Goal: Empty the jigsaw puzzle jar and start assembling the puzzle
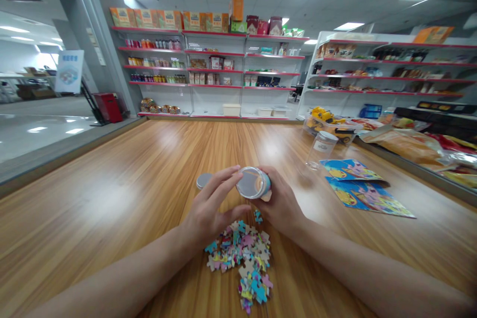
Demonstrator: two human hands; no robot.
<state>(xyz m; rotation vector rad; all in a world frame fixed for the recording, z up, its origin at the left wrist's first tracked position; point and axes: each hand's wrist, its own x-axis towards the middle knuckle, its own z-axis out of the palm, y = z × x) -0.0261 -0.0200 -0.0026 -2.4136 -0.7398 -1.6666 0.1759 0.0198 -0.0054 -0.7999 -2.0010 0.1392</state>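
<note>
At the right of the tabletop stand a tub with a yellow toy truck and, just in front of it, a capped jar. Nearer lies a blue printed sheet, folded or doubled; I cannot tell which. Bags crowd the far right edge, and stocked shelves line the back. A grey lid sits just beyond the left hand, which partly hides it; whether it caps something is unclear.

The right hand has its fingers wrapped around the held jar, raised above the far end of the puzzle pieces, one round end facing the camera. The left hand's fingers are parted and grip nothing, their tips at the jar's rim; contact cannot be told. Both forearms reach in from the near edge.

Two jars show clearly, with one grey lid apart from them; the pieces, heaped and overlapping, cannot be counted.
</note>
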